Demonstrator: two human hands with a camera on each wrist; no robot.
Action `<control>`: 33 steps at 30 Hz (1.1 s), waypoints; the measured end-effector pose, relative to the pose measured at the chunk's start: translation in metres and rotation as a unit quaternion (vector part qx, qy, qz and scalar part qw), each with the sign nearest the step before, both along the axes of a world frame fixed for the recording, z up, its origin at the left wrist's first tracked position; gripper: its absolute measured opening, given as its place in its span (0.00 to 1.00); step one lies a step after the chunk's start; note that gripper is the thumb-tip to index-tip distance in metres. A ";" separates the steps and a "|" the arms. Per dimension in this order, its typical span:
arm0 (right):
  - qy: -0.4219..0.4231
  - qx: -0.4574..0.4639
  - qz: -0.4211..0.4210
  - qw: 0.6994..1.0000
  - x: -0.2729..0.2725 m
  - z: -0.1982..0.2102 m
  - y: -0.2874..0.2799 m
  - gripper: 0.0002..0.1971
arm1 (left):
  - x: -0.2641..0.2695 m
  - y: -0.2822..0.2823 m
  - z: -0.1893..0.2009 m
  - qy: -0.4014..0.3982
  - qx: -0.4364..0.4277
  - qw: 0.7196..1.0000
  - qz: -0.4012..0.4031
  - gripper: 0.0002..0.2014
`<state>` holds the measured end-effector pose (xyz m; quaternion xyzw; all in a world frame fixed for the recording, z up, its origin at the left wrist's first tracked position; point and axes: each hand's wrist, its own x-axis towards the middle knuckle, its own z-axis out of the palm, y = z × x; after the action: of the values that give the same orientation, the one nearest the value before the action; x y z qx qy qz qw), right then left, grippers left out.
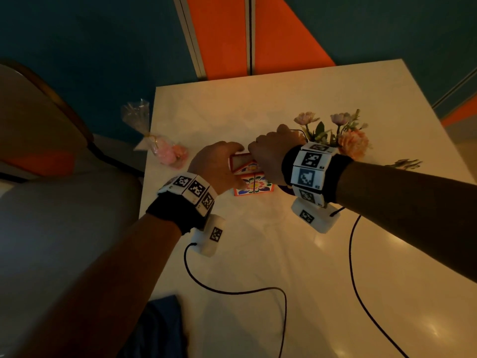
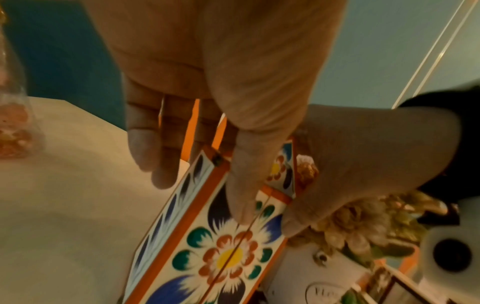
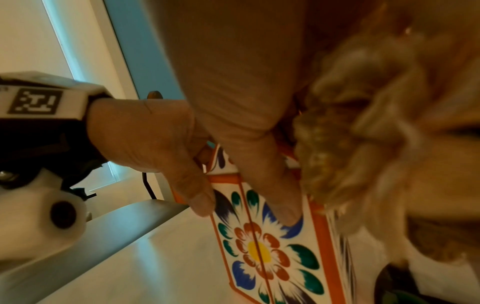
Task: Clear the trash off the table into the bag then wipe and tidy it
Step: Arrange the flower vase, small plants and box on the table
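Flowery box [image 1: 254, 182] sits mid-surface [image 1: 284, 254] in the head view — your left hand [image 1: 219, 164] and right hand [image 1: 271, 153] both grip it. Left wrist view: thumb [image 2: 244, 195] presses its top. Right wrist view: both thumbs [image 3: 280, 197] pinch it.

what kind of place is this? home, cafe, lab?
Probably a cafe or dining corner, though a home is possible: a small white table with a flower centrepiece, a painted floral box, a chair, and teal-and-orange flooring.
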<state>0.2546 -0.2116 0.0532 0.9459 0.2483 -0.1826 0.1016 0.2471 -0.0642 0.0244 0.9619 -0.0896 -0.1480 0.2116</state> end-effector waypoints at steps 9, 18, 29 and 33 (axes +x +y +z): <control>0.004 -0.006 0.000 1.000 -0.002 0.000 -0.002 0.22 | -0.009 0.112 -0.010 0.170 0.042 0.944 0.278 0.14; -0.015 0.052 0.020 0.998 -0.009 0.015 0.022 0.34 | 0.010 0.153 -0.051 0.060 -0.112 0.893 0.432 0.29; 0.121 0.271 -0.074 0.952 0.023 0.004 0.119 0.26 | 0.040 0.144 -0.056 0.081 -0.201 0.891 0.399 0.34; 0.107 0.206 -0.024 0.972 0.021 0.006 0.124 0.26 | 0.047 0.140 -0.058 0.094 -0.225 0.883 0.400 0.31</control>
<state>0.2760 -0.0878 0.0591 0.9271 0.2671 -0.2299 -0.1275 0.2937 0.0755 -0.0335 0.8242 0.2924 -0.1164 0.4707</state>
